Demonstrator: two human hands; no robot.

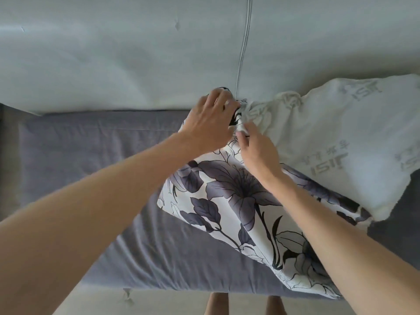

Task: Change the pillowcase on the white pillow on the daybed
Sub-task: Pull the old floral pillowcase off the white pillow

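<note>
Floral pillowcase [229,201] mouth bunched in both hands' curled fingers [227,98] (white pillow [329,137] just beside).

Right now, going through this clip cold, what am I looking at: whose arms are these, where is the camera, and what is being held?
The single picture comes from a camera worn on a person's head, looking down; no robot is involved. Both bare arms reach forward over a daybed with a grey cover. The left hand and right hand pinch the bunched open end of a floral pillowcase. A white pillow with grey lettering sticks out of that opening, lying to the right, largely outside the case. Whether it is going in or coming out, one frame cannot say.
</note>
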